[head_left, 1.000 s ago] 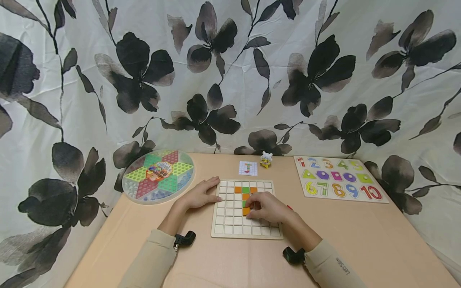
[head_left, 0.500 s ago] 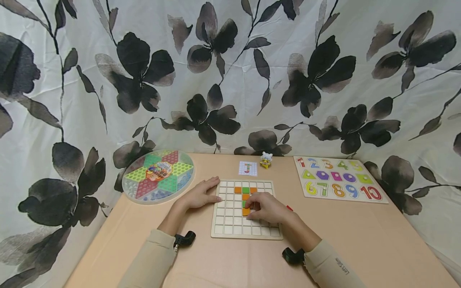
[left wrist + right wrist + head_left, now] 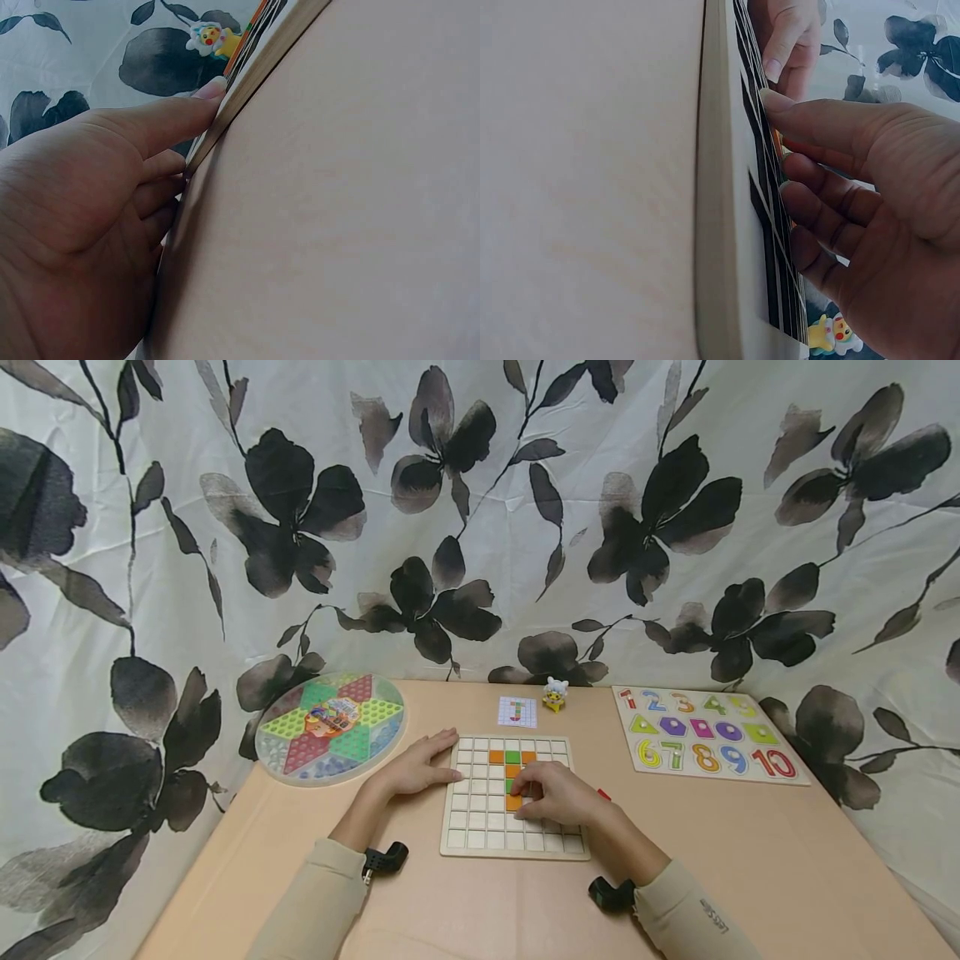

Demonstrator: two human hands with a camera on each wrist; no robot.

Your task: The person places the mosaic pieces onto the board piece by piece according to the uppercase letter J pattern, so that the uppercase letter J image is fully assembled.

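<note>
A pale wooden grid board (image 3: 517, 855) lies in front of me in the head view. Colored square tiles form a T-like figure on it, with orange and green squares. My left hand (image 3: 411, 767) rests at the board's left edge, fingers extended; the left wrist view shows its thumb (image 3: 210, 91) against the rim. Over the lower middle of the board, my right hand (image 3: 561, 792) has thumb and index finger around the lowest orange tile (image 3: 513, 802), which sits in the grid. In the right wrist view, the curled fingers (image 3: 802, 199) are close over the slots and partly hide the tiles.
Behind the board are a small pattern card (image 3: 517, 712) and a yellow-and-white figurine (image 3: 554, 693). A round Chinese checkers board (image 3: 330, 727) stands at left, a number puzzle (image 3: 705, 732) at right. A small red piece (image 3: 603, 793) shows beside my right wrist.
</note>
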